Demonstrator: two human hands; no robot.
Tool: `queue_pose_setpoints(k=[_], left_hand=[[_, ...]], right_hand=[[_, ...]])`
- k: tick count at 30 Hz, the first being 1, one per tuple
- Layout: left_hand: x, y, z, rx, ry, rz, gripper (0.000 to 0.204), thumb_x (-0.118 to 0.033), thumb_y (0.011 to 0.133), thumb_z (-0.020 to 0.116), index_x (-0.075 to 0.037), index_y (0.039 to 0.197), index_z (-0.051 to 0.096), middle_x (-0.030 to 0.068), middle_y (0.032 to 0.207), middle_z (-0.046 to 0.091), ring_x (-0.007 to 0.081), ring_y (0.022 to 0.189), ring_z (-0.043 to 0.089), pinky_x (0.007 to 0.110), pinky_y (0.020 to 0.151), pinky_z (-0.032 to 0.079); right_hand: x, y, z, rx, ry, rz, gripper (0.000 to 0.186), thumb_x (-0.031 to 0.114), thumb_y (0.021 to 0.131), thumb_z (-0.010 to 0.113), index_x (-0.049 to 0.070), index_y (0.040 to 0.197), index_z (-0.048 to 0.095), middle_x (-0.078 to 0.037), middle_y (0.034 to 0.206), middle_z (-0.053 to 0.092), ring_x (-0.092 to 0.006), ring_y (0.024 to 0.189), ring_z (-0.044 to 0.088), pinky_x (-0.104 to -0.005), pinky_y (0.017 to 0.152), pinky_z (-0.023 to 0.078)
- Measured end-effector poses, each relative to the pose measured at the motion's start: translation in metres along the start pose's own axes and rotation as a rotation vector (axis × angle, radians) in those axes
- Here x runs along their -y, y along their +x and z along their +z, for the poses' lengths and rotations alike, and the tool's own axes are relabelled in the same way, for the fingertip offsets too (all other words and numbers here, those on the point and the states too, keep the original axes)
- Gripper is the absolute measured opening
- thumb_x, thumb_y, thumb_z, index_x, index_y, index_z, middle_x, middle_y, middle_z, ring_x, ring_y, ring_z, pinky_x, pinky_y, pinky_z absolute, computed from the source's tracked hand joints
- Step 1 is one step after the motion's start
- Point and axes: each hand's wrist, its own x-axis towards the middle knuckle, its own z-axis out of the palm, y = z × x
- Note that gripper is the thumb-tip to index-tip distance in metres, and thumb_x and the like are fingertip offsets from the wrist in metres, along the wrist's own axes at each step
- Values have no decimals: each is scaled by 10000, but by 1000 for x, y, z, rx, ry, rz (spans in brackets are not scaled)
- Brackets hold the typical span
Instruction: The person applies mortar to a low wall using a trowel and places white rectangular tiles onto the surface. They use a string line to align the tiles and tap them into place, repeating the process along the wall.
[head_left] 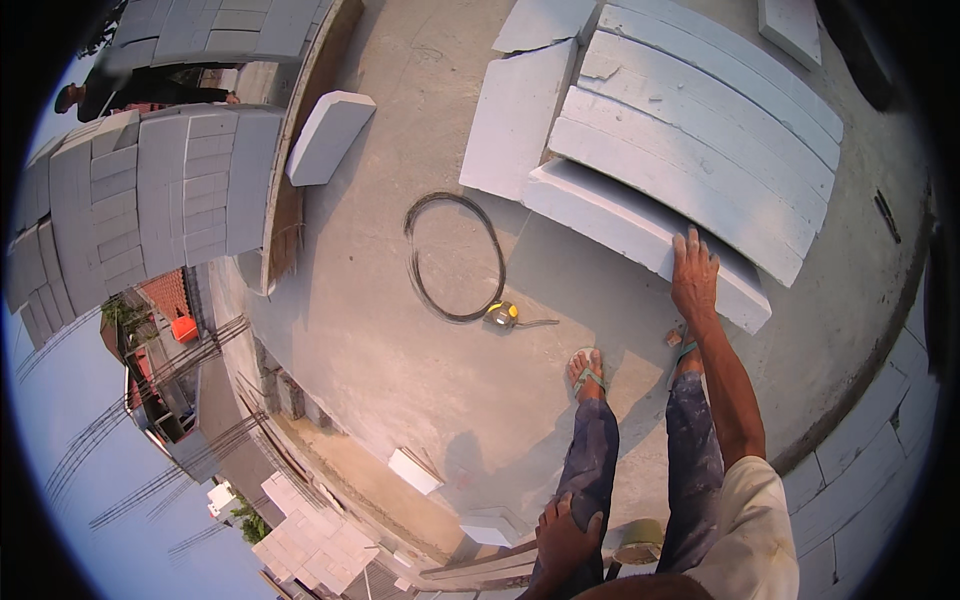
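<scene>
My right hand [695, 272] reaches forward, its fingers hooked over the top edge of a long white lightweight concrete block [620, 222]. That block stands at the near side of a stack of similar white blocks [690, 150], with a dark gap between it and the stack. My left hand [568, 535] rests on my left leg near the knee, holding nothing, fingers apart. On the floor left of the block lie a coil of dark wire or cable [412, 262] and a yellow and black tape measure [503, 315], which touches the coil's lower end.
A single block [330, 138] leans by a board edge [285, 200] at the left. Beyond stand tall block stacks [160, 190] and another person [130, 90]. A block wall [870, 470] runs along the right. Block pieces [415, 470] lie lower left, near the floor edge.
</scene>
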Motion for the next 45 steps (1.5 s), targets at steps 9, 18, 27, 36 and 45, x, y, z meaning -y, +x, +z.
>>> queue_pose_setpoints(k=[9,18,27,36,45], left_hand=[[7,13,-52,-39,61,153,802,-519,879,749,-41,1477,508,230,1427,568,438,1299,575,569,1065,473],[59,78,-114,207,-91,704,790,-452,877,756,41,1455,539,305,1434,583,444,1359,556,493,1133,470],[191,130,-243,218,477,486,584,-371,902,694,31,1326,681,266,1378,669,407,1311,633,470,1102,511],[137,102,-237,81,824,820,474,-262,880,641,72,1206,724,311,1307,684,437,1285,639,472,1084,518],[71,-176,-35,388,1142,1390,586,-348,885,643,74,1291,664,329,1231,713,464,1183,688,485,1032,534]], right_hand=[[-19,-35,-133,324,199,125,660,75,652,815,41,1243,524,-160,1144,614,-375,1111,637,-511,885,530],[-9,-305,-373,657,-45,559,802,325,655,884,-34,1295,560,-177,1128,676,-346,1060,708,-449,891,588],[104,-610,-522,773,152,1226,884,393,591,953,4,1282,562,-179,1210,687,-357,1157,709,-441,980,591],[309,-838,-505,390,728,1653,975,417,529,1001,2,1297,567,-201,1316,676,-394,1223,677,-498,1025,563],[507,-905,-476,165,727,1941,799,242,593,940,26,1253,545,-191,1183,665,-405,1102,685,-498,941,586]])
